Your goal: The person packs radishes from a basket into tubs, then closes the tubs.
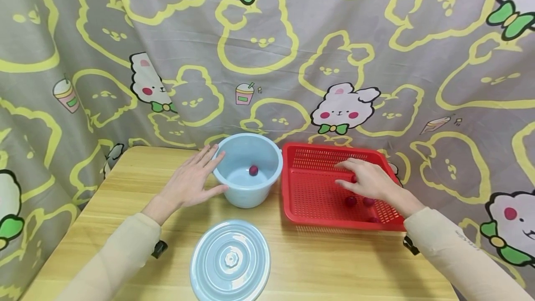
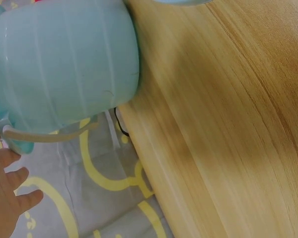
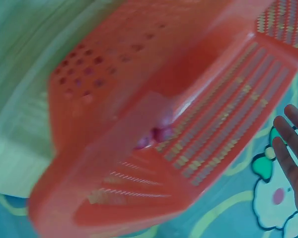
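Fingers [image 1: 215,162] of the left hand [image 1: 188,181] spread empty by the bucket [image 1: 247,197] at nine o'clock; the right hand [image 1: 368,180], loosely parted, seemingly empty, hovers above dark-red balls [image 1: 350,201] toward four o'clock in the basket [image 1: 311,194]: probably light, firm, prone to roll; pinch mid-girth.

We face a grey curtain [image 1: 267,59], patterned in yellow with white rabbits [image 1: 342,109] in green bows, hanging behind a wood-grained table [image 1: 322,268]; across it we see soft shadows [image 2: 188,74].

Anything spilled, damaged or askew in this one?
Nothing stands out: the bucket stands upright with one ball inside, the lid lies on the table, and the other visible balls are in the basket.
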A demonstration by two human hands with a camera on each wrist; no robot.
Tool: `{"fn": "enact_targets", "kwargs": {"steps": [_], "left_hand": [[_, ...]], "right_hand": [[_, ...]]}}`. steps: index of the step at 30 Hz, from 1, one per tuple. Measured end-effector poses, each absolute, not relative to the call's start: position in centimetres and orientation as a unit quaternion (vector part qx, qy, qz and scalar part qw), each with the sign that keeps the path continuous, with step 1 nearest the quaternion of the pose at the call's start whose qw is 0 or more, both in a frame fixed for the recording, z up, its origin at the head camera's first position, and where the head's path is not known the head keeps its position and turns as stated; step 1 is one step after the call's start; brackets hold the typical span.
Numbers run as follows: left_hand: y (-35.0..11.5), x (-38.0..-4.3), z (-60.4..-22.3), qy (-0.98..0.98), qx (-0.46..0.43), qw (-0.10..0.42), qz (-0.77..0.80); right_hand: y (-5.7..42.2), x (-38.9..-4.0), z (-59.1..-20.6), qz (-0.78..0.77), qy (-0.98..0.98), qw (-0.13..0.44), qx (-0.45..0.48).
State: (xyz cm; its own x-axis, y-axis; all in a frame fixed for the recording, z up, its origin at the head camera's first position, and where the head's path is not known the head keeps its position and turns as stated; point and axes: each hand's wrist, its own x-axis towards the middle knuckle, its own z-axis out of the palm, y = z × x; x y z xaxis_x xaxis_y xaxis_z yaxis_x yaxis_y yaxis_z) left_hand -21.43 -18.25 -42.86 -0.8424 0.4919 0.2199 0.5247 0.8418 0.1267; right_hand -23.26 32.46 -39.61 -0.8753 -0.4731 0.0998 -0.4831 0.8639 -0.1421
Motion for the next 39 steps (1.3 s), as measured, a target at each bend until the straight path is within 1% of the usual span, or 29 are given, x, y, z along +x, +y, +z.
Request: {"fn": "enact_targets", "kwargs": {"steps": [12,20,35,39], "left_hand": [[-18.3,-21.5,-43.0,-0.955,-0.266,0.09,-0.094],[-18.4,-21.5,-43.1,-0.955,-0.266,0.09,-0.095],[-18.3,-21.5,-43.0,-0.955,-0.266,0.091,-0.097],[-18.3,-21.5,-43.0,-0.955,-0.266,0.087,-0.098]], "right_hand": [[35.3,-23.7,-42.3,0.087,-0.97,-0.022,0.227],[35.9,-23.9,-44.2,0.08,-0.969,-0.074,0.223],[36.7,-24.0,-45.9,0.063,-0.967,-0.103,0.223],[36.9,-23.9,-46.3,0.056,-0.966,-0.104,0.231]]}}
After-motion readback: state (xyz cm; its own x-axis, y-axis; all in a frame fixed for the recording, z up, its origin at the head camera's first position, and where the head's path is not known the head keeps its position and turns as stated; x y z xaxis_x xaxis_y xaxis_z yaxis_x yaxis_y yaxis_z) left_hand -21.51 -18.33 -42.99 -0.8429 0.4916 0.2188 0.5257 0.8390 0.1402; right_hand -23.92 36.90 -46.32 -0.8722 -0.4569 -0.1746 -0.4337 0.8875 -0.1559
